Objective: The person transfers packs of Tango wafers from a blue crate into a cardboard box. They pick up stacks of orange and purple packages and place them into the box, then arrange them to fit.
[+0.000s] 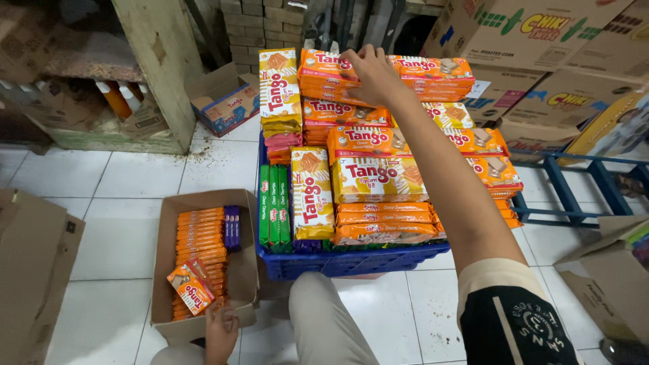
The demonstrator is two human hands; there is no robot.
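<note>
My right hand [371, 73] reaches far forward and rests on the top orange wafer pack [328, 66] of a stack at the back of a blue plastic crate [351, 261]. The crate is piled with several orange, yellow and green wafer packs [378, 179]. My left hand [221, 330] is low at the near edge of an open cardboard box [247, 270] on the floor and holds one orange wafer pack [190, 286] tilted over a row of orange packs [201, 243] and a few purple ones [232, 227].
Large printed cartons [541, 40] are stacked at the back right beside a blue metal frame [574, 196]. A wooden post [159, 67], a small open carton [226, 101] and bottles [118, 98] stand at the back left. Flat cardboard [30, 270] lies left; my knee [324, 318] is near the crate.
</note>
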